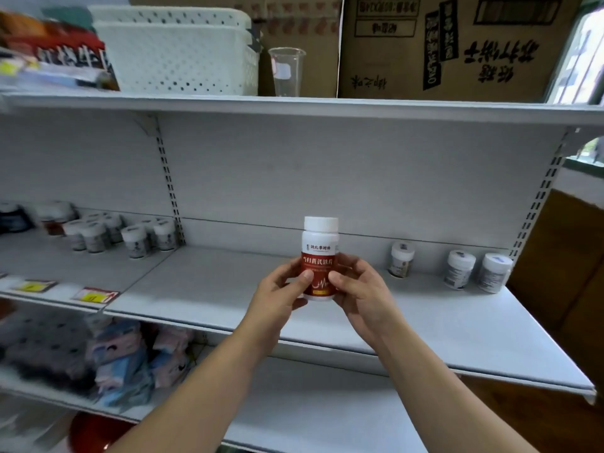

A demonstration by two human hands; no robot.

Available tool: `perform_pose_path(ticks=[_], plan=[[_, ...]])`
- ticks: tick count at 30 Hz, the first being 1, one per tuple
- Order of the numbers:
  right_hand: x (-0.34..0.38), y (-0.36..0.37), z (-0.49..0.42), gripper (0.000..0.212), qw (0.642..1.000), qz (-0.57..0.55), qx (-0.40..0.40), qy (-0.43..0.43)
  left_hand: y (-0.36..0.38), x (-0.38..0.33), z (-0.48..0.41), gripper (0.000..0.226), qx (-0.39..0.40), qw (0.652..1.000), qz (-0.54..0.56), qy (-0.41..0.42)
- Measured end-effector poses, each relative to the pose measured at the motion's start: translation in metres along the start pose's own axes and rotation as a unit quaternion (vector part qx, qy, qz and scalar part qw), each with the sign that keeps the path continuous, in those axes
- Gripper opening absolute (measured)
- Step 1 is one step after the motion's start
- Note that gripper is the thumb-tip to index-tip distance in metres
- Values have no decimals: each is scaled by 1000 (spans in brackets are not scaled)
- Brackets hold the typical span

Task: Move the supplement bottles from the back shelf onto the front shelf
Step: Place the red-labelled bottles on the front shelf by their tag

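A white supplement bottle with a red label and white cap [320,246] is upright in mid-air above the middle shelf [209,289]. My left hand [281,292] grips its left side, thumb on the label. My right hand [362,289] grips its right side, thumb on the label too. Three small white-capped bottles stand at the back right of the same shelf: one [401,259] nearer the middle, two [459,269] [493,272] side by side by the right upright.
Several small white jars [134,240] crowd the back of the left shelf bay. The top shelf carries white perforated baskets [176,57], a clear plastic cup [287,71] and cardboard boxes [451,47]. Packaged goods [130,361] lie on the lower shelf at left.
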State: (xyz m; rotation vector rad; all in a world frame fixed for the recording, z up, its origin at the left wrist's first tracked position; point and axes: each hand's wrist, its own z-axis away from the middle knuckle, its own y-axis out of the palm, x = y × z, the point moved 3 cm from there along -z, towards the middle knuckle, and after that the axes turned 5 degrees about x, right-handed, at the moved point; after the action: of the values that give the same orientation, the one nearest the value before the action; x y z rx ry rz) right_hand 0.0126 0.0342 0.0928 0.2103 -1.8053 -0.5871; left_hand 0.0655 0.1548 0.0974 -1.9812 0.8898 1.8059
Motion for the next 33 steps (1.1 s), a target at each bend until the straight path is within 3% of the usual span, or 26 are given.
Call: perform_pose_path(ticks=[9, 13, 19, 26, 33], plan=[[-55, 79, -18, 44, 992, 41, 103, 61, -77, -11, 52, 20, -128, 992, 18, 10], [-87, 133, -23, 29, 984, 15, 152, 94, -126, -26, 79, 21, -169, 984, 28, 41], [-144, 229, -43, 36, 973, 13, 205, 105, -231, -49, 109, 24, -217, 973, -7, 78], [-228, 351, -77, 30, 972, 5, 203, 119, -380, -85, 134, 25, -228, 970, -43, 76], [-314, 430, -134, 34, 968, 77, 210, 117, -512, -87, 123, 30, -244, 965, -80, 54]])
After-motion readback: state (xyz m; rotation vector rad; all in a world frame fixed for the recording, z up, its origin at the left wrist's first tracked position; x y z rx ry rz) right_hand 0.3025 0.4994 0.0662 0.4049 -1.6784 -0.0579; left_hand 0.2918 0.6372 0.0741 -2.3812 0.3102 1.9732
